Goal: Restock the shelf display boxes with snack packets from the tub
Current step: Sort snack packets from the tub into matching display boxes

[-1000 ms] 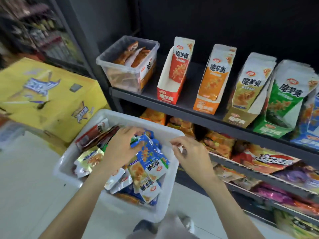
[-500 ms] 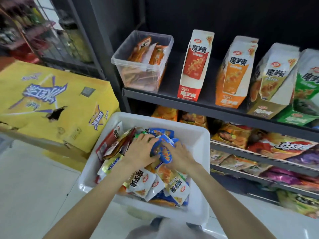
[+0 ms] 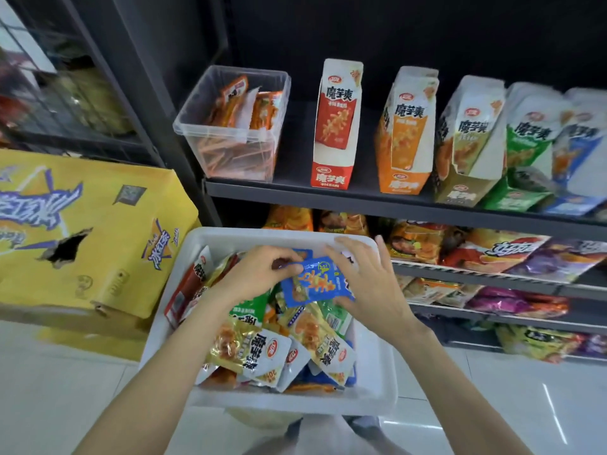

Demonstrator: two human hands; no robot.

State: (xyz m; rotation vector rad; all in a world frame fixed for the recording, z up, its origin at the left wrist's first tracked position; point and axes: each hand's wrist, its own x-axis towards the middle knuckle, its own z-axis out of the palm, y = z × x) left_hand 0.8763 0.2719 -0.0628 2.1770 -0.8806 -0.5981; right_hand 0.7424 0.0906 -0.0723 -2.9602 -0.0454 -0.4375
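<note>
A: How much of the job is done?

B: Not much, it seems. The white tub [image 3: 377, 366] is still piled with snack packets [image 3: 259, 349]. On the shelf [image 3: 295, 188] the red display box [image 3: 335, 126] looks nearly empty, though its inside is hidden. The orange display box [image 3: 405, 133] and the others beside it look fuller.

A: Is anything being held?

B: A blue packet [image 3: 315, 284] is pinched at its top corner by the left hand [image 3: 256, 277], just above the pile in the tub. Its other side is touched by the right hand [image 3: 364, 284], fingers spread and mostly straight.

A: What is left?

B: The packets must be sorted by colour and slid into matching boxes. Most of that is not yet done.
</note>
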